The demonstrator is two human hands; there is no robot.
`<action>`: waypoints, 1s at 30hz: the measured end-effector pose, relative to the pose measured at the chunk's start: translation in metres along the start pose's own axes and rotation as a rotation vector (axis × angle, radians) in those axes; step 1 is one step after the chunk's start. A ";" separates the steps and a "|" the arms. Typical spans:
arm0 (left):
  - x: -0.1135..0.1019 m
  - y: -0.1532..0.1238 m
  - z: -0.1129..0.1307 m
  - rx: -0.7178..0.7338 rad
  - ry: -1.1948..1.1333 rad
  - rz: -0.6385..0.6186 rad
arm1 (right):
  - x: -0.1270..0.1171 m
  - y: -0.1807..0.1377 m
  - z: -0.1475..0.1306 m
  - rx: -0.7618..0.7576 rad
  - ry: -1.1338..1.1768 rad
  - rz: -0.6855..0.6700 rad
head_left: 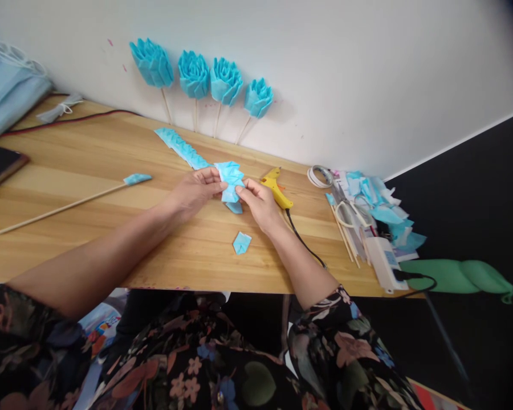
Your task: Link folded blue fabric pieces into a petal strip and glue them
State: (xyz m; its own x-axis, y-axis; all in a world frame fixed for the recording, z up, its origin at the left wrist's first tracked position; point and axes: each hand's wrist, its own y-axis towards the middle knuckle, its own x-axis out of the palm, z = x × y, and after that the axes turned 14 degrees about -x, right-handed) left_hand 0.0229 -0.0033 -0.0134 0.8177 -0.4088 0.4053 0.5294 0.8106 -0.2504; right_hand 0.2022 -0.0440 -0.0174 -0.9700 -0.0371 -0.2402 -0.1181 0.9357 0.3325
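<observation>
Between my two hands is a folded blue petal piece, pinched at its left side by my left hand and at its right by my right hand. Behind my left hand a row of overlapping folded blue petals lies slantwise on the table. One loose folded petal rests below my hands, near the front edge. A yellow glue gun lies just beyond my right hand. To the left, a wooden stick with a blue folded tip lies on the tabletop.
Several blue flowers on sticks lean against the wall. On the right are tape rolls, scissors, blue scraps and a white power strip. Blue sheets and a dark flat object are at left.
</observation>
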 end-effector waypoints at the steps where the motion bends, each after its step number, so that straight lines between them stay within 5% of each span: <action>1: 0.000 -0.001 0.001 -0.005 -0.005 -0.004 | 0.000 0.000 -0.001 -0.007 0.002 0.007; 15: 0.001 -0.003 0.004 -0.011 -0.009 0.006 | 0.001 -0.001 -0.004 0.023 -0.016 0.067; 30: 0.005 -0.011 0.010 -0.084 0.263 0.083 | -0.003 -0.002 0.001 -0.049 0.033 0.096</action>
